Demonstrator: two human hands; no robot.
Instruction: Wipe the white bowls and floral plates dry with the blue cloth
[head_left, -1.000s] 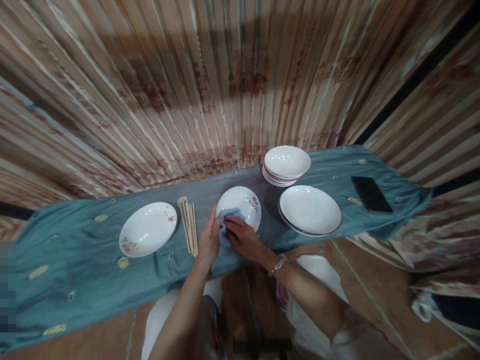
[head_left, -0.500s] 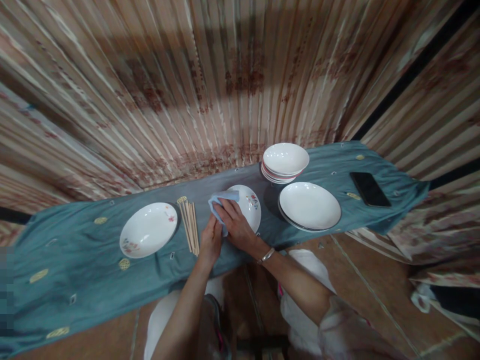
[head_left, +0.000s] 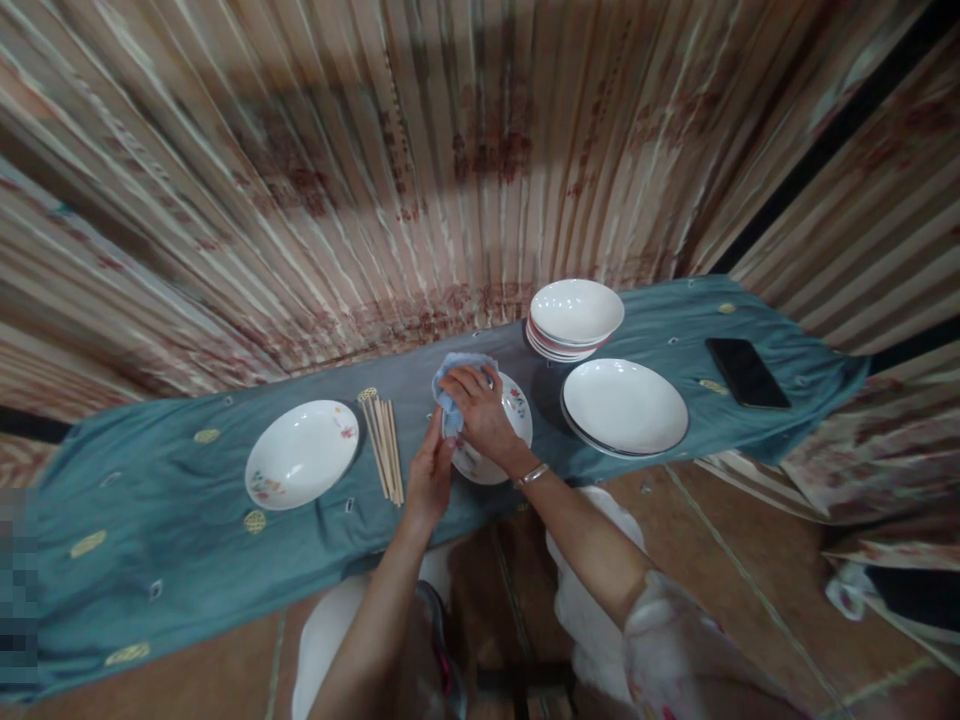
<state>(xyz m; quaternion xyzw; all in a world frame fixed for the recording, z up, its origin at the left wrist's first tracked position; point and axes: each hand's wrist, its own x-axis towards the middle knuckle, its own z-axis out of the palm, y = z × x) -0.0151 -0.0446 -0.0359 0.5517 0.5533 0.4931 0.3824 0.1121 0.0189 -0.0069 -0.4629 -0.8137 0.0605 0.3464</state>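
Observation:
A white plate with small flowers (head_left: pixel 517 428) is between my hands, over the middle of the table. My left hand (head_left: pixel 430 478) grips its left rim, thumb and fingers close to the hanging edge of a light blue cloth (head_left: pixel 456 368). With fingers bent over that cloth, my right hand (head_left: pixel 482 420) presses it on the plate's upper left part. The cloth and my right hand hide much of the plate. Left of my left hand lie several wooden chopsticks (head_left: pixel 385 450).
A larger flowered dish (head_left: pixel 302 455) sits at the left. To the right stand a stack of bowls (head_left: pixel 576 312) and stacked white plates (head_left: pixel 625 405). A black phone (head_left: pixel 746 372) lies farther right on the green tablecloth (head_left: pixel 187 540). A pleated curtain (head_left: pixel 450 200) hangs behind.
My right hand and the cloth have shifted up and right over the plate. The cloth is now more bunched, and more of the plate's lower part shows.

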